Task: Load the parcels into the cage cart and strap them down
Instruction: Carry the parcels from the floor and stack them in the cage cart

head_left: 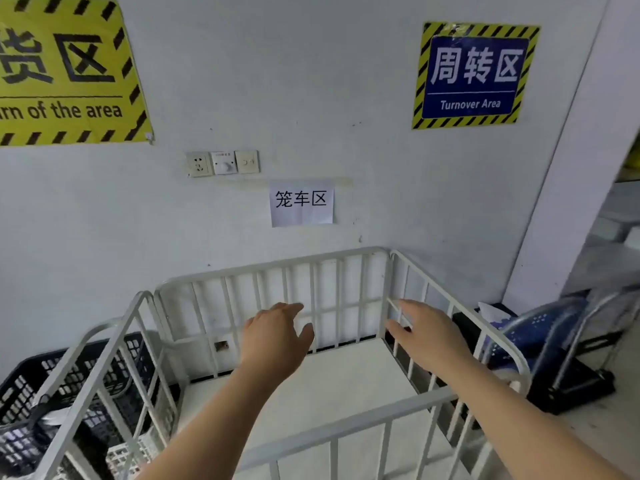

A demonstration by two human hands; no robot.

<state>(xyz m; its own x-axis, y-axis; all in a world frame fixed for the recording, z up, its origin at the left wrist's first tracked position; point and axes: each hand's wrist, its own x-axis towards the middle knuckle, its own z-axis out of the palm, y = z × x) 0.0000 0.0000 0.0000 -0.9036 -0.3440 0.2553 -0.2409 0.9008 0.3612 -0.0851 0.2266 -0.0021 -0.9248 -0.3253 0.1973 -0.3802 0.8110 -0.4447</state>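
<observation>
Single head-worn wide-angle view, looking forward and down, close over white barred metal cage cart (273, 266), facing pale far wall (311, 98)

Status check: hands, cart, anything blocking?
Left hand and right hand open, reaching over cage cart. No parcels or strap in view. Black crate outside left wall, not blocking.

Both bare forearms outstretched, left hand (277, 337) and right hand (427, 336) slack-fingered, neither grip holding anything.

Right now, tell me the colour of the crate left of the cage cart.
The crate is black; head view shows it.
</observation>
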